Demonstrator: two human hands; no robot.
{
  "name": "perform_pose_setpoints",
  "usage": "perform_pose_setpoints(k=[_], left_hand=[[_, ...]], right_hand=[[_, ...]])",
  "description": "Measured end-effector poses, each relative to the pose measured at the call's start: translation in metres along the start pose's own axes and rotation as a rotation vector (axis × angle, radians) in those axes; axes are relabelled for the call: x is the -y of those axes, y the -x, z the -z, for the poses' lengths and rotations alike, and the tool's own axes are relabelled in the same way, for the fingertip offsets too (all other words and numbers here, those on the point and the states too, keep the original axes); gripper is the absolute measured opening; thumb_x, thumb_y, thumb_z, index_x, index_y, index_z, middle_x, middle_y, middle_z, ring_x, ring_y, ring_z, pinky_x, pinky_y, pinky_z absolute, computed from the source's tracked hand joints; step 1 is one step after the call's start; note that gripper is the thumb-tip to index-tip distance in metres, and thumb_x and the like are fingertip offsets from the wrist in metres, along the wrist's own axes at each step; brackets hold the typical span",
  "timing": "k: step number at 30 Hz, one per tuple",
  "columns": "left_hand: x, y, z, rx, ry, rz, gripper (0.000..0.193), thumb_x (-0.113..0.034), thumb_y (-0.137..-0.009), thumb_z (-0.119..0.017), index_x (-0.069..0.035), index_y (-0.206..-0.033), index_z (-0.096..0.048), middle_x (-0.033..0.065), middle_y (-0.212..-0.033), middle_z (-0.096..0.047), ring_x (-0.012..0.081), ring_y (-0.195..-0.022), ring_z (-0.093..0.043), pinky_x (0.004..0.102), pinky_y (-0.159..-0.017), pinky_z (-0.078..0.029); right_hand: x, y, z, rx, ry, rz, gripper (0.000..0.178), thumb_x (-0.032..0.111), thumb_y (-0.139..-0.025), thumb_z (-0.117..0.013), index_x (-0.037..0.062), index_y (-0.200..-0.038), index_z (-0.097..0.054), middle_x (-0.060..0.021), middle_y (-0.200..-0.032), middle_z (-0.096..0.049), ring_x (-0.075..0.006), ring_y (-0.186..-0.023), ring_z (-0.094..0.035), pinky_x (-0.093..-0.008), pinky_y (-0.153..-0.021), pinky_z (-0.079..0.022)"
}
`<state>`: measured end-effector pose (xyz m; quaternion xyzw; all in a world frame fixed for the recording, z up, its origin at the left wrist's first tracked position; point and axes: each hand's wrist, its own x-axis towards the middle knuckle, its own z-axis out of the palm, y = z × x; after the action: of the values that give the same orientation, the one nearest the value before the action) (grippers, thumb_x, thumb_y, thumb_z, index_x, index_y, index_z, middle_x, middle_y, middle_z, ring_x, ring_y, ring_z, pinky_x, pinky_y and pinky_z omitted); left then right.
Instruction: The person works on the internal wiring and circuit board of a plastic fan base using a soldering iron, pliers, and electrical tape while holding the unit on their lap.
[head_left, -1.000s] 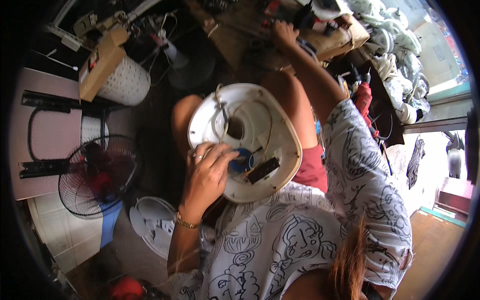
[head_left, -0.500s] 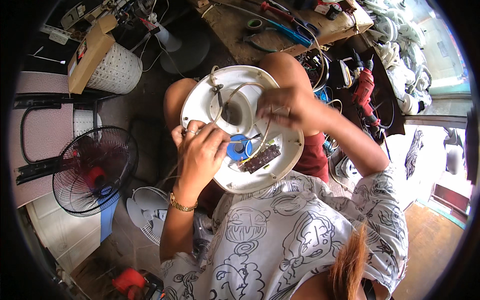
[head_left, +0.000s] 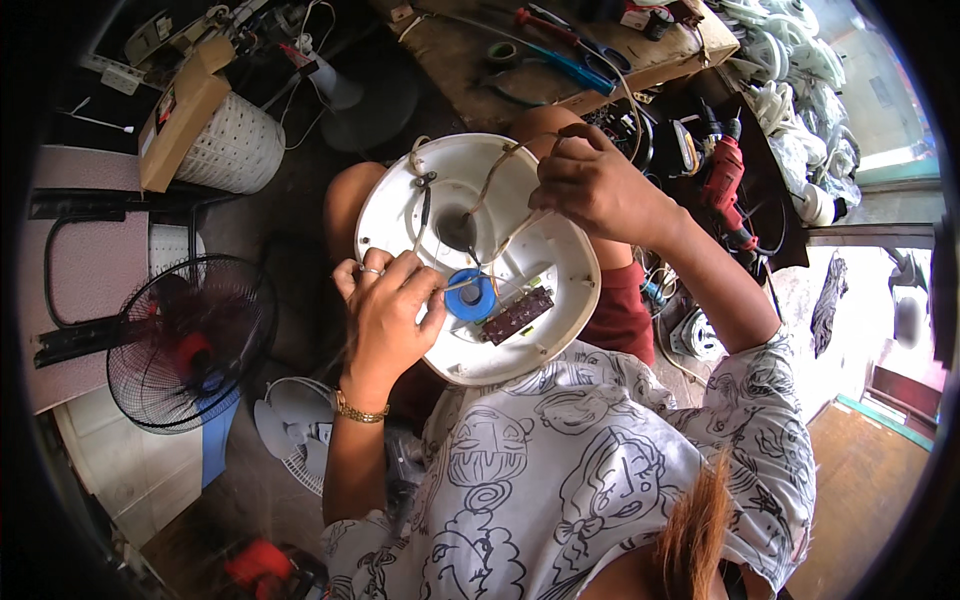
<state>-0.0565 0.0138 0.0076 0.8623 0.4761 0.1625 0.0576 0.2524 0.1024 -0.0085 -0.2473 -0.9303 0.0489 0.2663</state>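
A round white plastic fan base (head_left: 560, 262) lies across my lap, its hollow underside facing up. Inside it are a blue roll of tape or spool (head_left: 468, 296) and a dark switch block (head_left: 518, 316) with thin wires. My left hand (head_left: 393, 296), at the base's left side, pinches a pale cable end with thin wires beside the blue roll. Above the right side, my right hand (head_left: 592, 182) is closed round a loop of the pale cable (head_left: 490, 182), which runs from the base's central hole. A dark-sleeved lead reaches the far-left rim.
Ahead stands a wooden workbench (head_left: 650, 70) with a tape roll, screwdriver and scissors. At the right are a red power drill (head_left: 725, 185) and bagged white parts (head_left: 800, 90). To my left sit a black fan cage (head_left: 190, 342), a white basket (head_left: 235, 145) and a white fan blade (head_left: 285, 425).
My right hand has moved up and right, drawing the cable loop away from the base's middle. The left hand keeps its pinch with little movement; the base has shifted slightly left.
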Motion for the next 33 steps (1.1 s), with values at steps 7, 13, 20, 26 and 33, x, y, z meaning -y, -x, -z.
perform_pose_setpoints(k=[7,13,20,26,33], left_hand=[[-0.003,-0.014,-0.004,-0.01,0.028,0.034,0.009,-0.019,-0.076,-0.074,-0.016,-0.083,-0.069,-0.0001,-0.086,-0.061,0.0241,-0.092,-0.054,0.0439,-0.088,-0.032],[-0.002,-0.006,-0.008,-0.102,-0.023,-0.046,0.007,-0.022,-0.083,-0.074,-0.018,-0.089,-0.072,-0.0016,-0.09,-0.06,0.0225,-0.092,-0.053,0.0436,-0.088,-0.033],[-0.005,-0.014,-0.015,-0.071,0.132,0.034,0.008,-0.018,-0.087,-0.072,-0.014,-0.094,-0.073,0.0028,-0.094,-0.061,0.0251,-0.092,-0.058,0.0433,-0.087,-0.038],[-0.016,-0.019,-0.021,-0.174,0.189,0.027,0.01,-0.006,-0.085,-0.072,-0.009,-0.095,-0.071,0.0063,-0.093,-0.058,0.0263,-0.091,-0.06,0.0427,-0.082,-0.043],[-0.012,-0.06,-0.036,-0.197,0.442,0.003,0.015,0.005,-0.081,-0.072,-0.004,-0.093,-0.071,0.0091,-0.093,-0.056,0.0266,-0.084,-0.061,0.0396,-0.072,-0.05]], right_hand=[[0.0,0.012,-0.009,-0.213,-0.127,-0.31,0.013,0.014,-0.083,-0.076,0.0136,-0.095,-0.073,-0.0009,-0.087,-0.065,-0.0245,-0.094,-0.059,-0.044,-0.094,-0.041],[0.032,0.001,-0.035,-0.067,0.093,-0.334,0.012,0.019,-0.078,-0.079,0.0171,-0.089,-0.075,0.0069,-0.079,-0.068,-0.0181,-0.089,-0.063,-0.0525,-0.098,-0.041],[0.027,0.019,-0.03,-0.036,0.165,-0.433,0.012,0.02,-0.084,-0.077,0.0166,-0.093,-0.07,0.0038,-0.081,-0.067,-0.0189,-0.091,-0.065,-0.0669,-0.111,-0.033],[0.036,0.025,-0.031,-0.055,0.144,-0.389,0.024,0.016,-0.077,-0.078,0.0191,-0.101,-0.074,0.0042,-0.097,-0.066,-0.0206,-0.103,-0.063,-0.0696,-0.113,-0.029],[0.039,0.032,-0.034,-0.077,0.072,-0.362,0.04,0.013,-0.072,-0.08,0.0148,-0.111,-0.073,-0.005,-0.114,-0.062,-0.0306,-0.12,-0.057,-0.0657,-0.116,-0.025]])
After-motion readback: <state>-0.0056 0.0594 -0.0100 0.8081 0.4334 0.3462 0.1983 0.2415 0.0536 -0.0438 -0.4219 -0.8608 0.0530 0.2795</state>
